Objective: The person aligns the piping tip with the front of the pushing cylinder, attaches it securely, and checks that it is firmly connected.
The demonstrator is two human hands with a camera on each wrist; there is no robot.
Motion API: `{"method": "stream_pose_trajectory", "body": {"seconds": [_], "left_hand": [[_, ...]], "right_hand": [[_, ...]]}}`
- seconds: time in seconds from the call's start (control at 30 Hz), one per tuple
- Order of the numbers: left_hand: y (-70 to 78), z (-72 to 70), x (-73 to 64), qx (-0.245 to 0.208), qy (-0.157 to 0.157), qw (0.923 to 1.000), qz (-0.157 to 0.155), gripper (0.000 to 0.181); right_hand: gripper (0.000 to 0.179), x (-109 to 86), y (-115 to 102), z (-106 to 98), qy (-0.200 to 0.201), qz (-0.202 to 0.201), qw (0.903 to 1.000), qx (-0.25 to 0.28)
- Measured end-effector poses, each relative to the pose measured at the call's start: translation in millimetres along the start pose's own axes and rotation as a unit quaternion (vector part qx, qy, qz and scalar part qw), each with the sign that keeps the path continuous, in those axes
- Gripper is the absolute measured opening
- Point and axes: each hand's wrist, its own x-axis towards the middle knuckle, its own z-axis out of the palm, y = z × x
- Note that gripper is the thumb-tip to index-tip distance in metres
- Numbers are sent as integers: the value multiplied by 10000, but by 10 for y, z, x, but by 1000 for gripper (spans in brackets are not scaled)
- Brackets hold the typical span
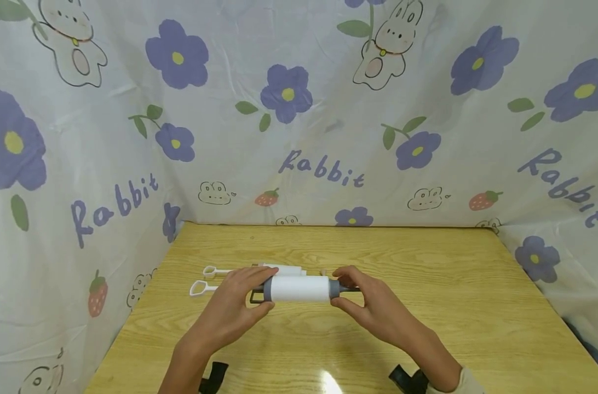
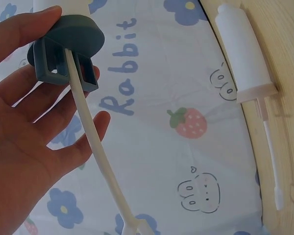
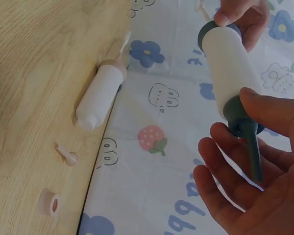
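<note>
A large white plunger syringe [image 1: 300,288] with dark grey-blue ends is held level above the table between both hands. My left hand [image 1: 235,306] grips its flanged end, thumb on one side and fingers on the other. From that flange, which has square finger loops [image 2: 51,68], a white plunger rod [image 2: 95,137] sticks out to a loop handle [image 1: 197,288]. At the other end, my right hand [image 1: 373,301] holds the dark collar [image 3: 237,110] between thumb and fingers. A dark, slim nozzle [image 3: 254,152] points out past the collar, over the right palm.
Behind the held syringe, a second white syringe [image 1: 286,270] with a pale pink flange lies on the wooden table [image 1: 427,328]. A small pale nozzle [image 3: 66,153] and a pale ring cap [image 3: 49,201] lie near its tip. Printed cloth [image 1: 318,131] hangs around the table.
</note>
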Motion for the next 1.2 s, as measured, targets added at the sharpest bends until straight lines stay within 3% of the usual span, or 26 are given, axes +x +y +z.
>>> {"method": "stream_pose_trajectory", "body": {"seconds": [0.17,0.37,0.47,0.63,0.8,0.97,1.2], "left_hand": [[-13,5,-10,7,11,10000,60,60],[-20,14,-5,-16,16,10000,51,60],[-24,17,-2,6,21,10000,52,60],[-20,26,14,44,34,9999,119,60],[-1,35,28,31,15,9999,106,61],[-14,45,30,37,0,9999,98,61],[-28,70,39,4,22,9999,127,62]], "right_hand": [[38,6,18,-4,-181,184,9995,187],[54,0,42,2,-134,293,9995,67],[56,-9,41,3,33,103,9999,46],[43,-1,17,4,118,-346,9993,81],[33,-6,15,3,45,-211,9997,63],[47,-14,30,-7,-32,29,10000,57],[40,-6,43,4,100,-255,9996,15]]}}
